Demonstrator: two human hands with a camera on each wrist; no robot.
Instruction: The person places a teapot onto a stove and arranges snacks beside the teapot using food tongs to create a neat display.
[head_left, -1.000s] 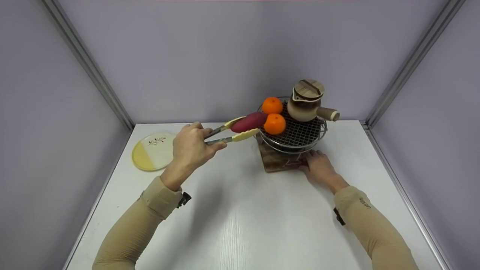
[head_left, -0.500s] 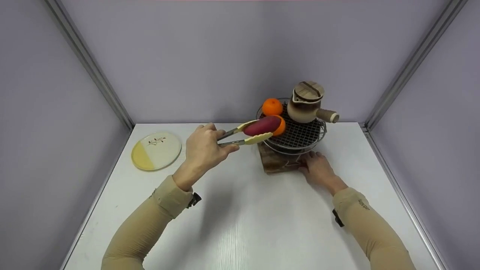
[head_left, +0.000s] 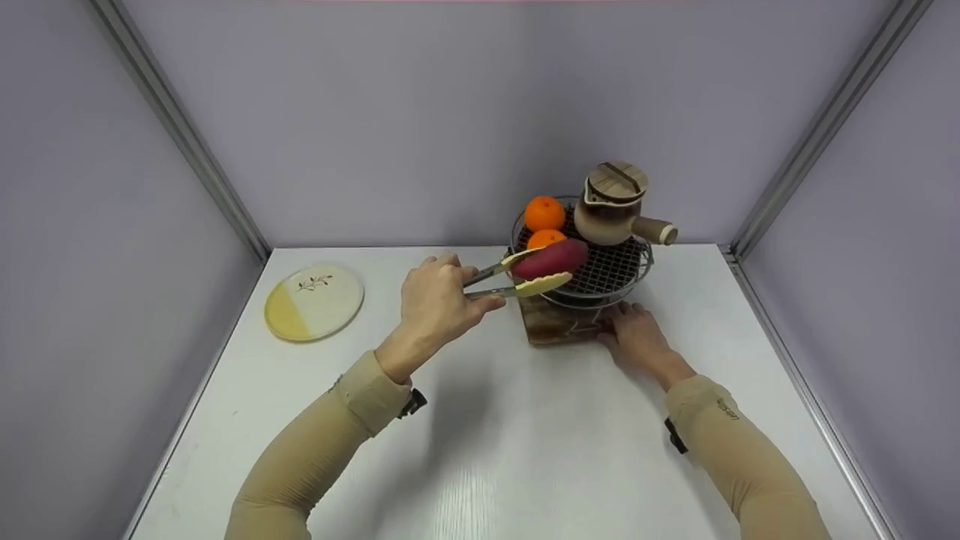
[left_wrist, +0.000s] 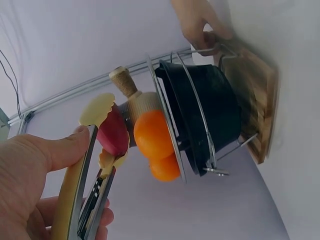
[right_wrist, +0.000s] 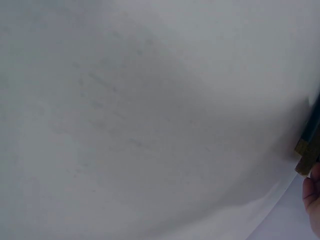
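Observation:
My left hand (head_left: pixel 442 304) grips metal tongs with yellow scalloped tips (head_left: pixel 544 284). Pinched between those tips is a dark red sweet potato (head_left: pixel 555 259). It hangs above the front left of a round mesh grill rack (head_left: pixel 611 271); the left wrist view shows the sweet potato (left_wrist: pixel 113 132) apart from the rack. One orange (head_left: pixel 544 214) sits on the rack's left side, and another orange (head_left: pixel 546 238) is partly hidden by the sweet potato. Low at the stove's front right, my right hand (head_left: pixel 637 337) holds the corner of the wooden base (head_left: pixel 551 322).
A teapot (head_left: pixel 604 223) with a wooden lid and side handle stands at the rack's back right. Under the rack, the left wrist view shows a dark bowl (left_wrist: pixel 215 110) in a wire frame. A yellow and cream plate (head_left: pixel 330 307) lies on the left of the white table (head_left: pixel 525 450).
My left hand has carried the tongs and sweet potato to the right and slightly toward me, from left of the oranges to in front of them. My right hand stays in place.

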